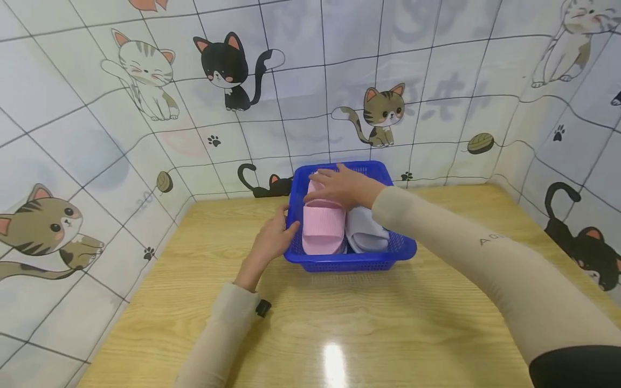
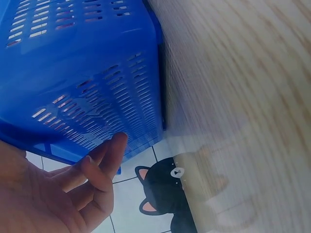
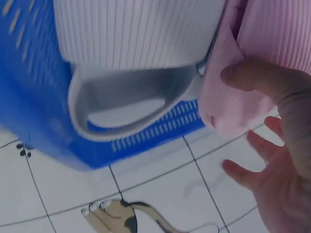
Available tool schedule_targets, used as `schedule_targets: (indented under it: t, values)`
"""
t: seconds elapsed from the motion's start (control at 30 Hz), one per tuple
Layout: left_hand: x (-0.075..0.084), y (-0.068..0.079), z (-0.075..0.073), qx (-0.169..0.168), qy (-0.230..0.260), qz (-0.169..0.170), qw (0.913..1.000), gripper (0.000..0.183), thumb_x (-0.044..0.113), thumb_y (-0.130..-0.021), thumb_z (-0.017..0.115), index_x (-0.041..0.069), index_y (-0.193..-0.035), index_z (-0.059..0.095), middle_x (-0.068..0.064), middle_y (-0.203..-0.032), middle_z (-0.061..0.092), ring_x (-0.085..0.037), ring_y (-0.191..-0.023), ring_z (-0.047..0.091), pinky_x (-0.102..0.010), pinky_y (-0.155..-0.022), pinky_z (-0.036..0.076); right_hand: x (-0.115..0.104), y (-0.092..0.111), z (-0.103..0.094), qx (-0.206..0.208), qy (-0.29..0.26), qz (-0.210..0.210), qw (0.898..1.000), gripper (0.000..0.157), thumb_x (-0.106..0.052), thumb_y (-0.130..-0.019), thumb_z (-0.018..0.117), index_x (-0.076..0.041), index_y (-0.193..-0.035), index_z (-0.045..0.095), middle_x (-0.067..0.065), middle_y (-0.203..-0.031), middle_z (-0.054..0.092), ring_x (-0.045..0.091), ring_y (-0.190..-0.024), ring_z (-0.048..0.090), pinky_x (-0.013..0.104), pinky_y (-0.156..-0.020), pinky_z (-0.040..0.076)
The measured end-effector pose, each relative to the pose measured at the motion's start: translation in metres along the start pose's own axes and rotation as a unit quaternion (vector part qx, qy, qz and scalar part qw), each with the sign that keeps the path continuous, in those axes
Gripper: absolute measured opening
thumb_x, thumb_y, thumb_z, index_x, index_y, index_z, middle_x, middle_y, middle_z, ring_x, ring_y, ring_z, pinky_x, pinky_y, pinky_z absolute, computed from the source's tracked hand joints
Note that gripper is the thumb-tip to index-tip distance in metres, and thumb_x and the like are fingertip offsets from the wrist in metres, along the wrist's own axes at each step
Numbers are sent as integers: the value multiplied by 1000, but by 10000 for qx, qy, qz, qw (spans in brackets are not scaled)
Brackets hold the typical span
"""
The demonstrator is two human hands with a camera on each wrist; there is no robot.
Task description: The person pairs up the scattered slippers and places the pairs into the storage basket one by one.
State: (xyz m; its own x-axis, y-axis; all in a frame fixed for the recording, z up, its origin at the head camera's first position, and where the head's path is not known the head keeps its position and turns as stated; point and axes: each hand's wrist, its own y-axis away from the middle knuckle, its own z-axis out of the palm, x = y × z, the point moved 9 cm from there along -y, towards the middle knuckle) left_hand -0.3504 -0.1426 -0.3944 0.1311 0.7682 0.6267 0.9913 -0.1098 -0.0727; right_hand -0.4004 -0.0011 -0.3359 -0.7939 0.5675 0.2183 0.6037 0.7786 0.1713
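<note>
A blue plastic basket (image 1: 351, 262) stands on the table by the back wall. Inside lie a pink slipper (image 1: 324, 222) with a ribbed strap, on the left, and a grey slipper (image 1: 370, 230) beside it. My left hand (image 1: 275, 235) holds the basket's left rim, thumb over it and loosely bent fingers (image 2: 116, 145) along the slatted outer wall. Over the far end of the pink slipper reaches my right hand (image 1: 348, 187). Its thumb (image 3: 252, 73) touches the slipper, while the other fingers are spread apart near the slipper's end. The hand covers part of that slipper in the head view.
A wood-grain table (image 1: 310, 334) spreads out in front of the basket. Tiled-pattern walls (image 1: 301, 81) with cartoon cats rise behind it and on both sides, the back one close to the basket. A small black object (image 1: 263, 307) sits at the left wrist.
</note>
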Motion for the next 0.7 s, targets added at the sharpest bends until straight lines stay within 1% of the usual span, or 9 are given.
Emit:
schedule_targets:
  t: [0.07, 0.13, 0.17, 0.3, 0.4, 0.47, 0.53, 0.6, 0.7]
  values:
    - [0, 0, 2, -30, 8, 0, 10000, 63, 34, -106, 52, 8, -159, 31, -23, -138, 65, -39, -120, 68, -56, -96, 57, 0, -5, 9, -228, -254, 194, 9992, 68, -14, -104, 60, -45, -159, 34, 14, -173, 21, 41, -158, 23, 71, -122, 21]
    - [1, 0, 3, -43, 20, 2, 10000, 62, 34, -107, 51, 9, -159, 31, -22, -138, 65, -39, -120, 69, -56, -96, 57, 2, -7, 12, -272, -370, 428, 9980, 62, -16, -108, 52, -43, -160, 33, 15, -172, 22, 42, -157, 27, 70, -121, 24]
    - [1, 0, 3, -42, 21, 5, 10000, 62, 35, -107, 51, 9, -159, 31, -22, -138, 65, -38, -121, 68, -56, -97, 57, 4, -7, 13, -229, -419, 542, 9974, 62, -14, -107, 53, -41, -160, 34, 15, -172, 24, 42, -156, 30, 69, -121, 26]
    - [3, 0, 2, -43, 40, 14, 10000, 61, 36, -107, 50, 10, -159, 31, -21, -140, 64, -38, -123, 67, -56, -99, 56, 13, -4, 11, -65, -521, 824, 9952, 64, -12, -102, 62, -33, -158, 41, 14, -165, 40, 39, -150, 41, 63, -119, 37]
    - [4, -1, 1, -59, 29, 34, 10000, 62, 36, -107, 49, 10, -160, 31, -21, -142, 63, -39, -125, 66, -57, -100, 55, 17, 0, 12, -134, -727, 774, 9943, 64, -14, -101, 62, -31, -159, 40, 13, -163, 43, 38, -149, 42, 60, -119, 38]
    - [5, -1, 1, -58, -12, 57, 10000, 62, 37, -107, 48, 9, -160, 31, -21, -143, 62, -39, -126, 65, -58, -101, 54, 19, 3, 12, -78, -874, 711, 9936, 65, -14, -102, 60, -30, -161, 37, 13, -165, 40, 38, -152, 39, 59, -121, 36]
    - [3, -1, 1, -72, -110, 56, 9999, 62, 39, -108, 46, 9, -160, 31, -21, -143, 62, -40, -127, 65, -59, -100, 54, 21, 6, 8, 129, -993, 640, 9929, 69, -10, -100, 61, -30, -161, 37, 11, -166, 39, 37, -152, 38, 59, -121, 35]
    - [2, -1, 1, -85, -243, 72, 9996, 63, 41, -108, 43, 9, -160, 30, -22, -145, 61, -41, -128, 64, -61, -101, 53, 24, 11, 4, 395, -1071, 599, 9917, 73, -8, -96, 66, -29, -160, 38, 10, -164, 42, 36, -151, 40, 60, -120, 37]
    - [0, 0, 2, -125, -417, 92, 9990, 63, 44, -109, 39, 9, -161, 29, -23, -148, 58, -43, -129, 62, -62, -102, 51, 32, 22, -1, 631, -927, 662, 9915, 77, -6, -92, 69, -28, -160, 39, 9, -158, 49, 34, -145, 47, 60, -115, 42]
